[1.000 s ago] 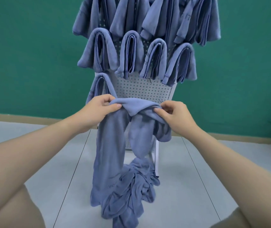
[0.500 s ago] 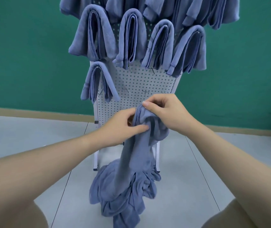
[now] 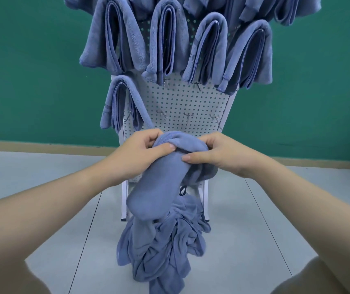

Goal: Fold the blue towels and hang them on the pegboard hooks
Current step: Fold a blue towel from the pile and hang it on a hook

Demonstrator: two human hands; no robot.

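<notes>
Both hands pinch one folded blue towel at its top fold: left hand at nine o'clock, right hand at three, before the white pegboard, above the towel pile.

There is one view only, from the camera on my head. It looks forward and down along both my forearms, close over my left hand and right hand at mid-frame. Straight ahead stands the white pegboard, near, its top cut off by the frame. My knees edge the bottom corners.
</notes>
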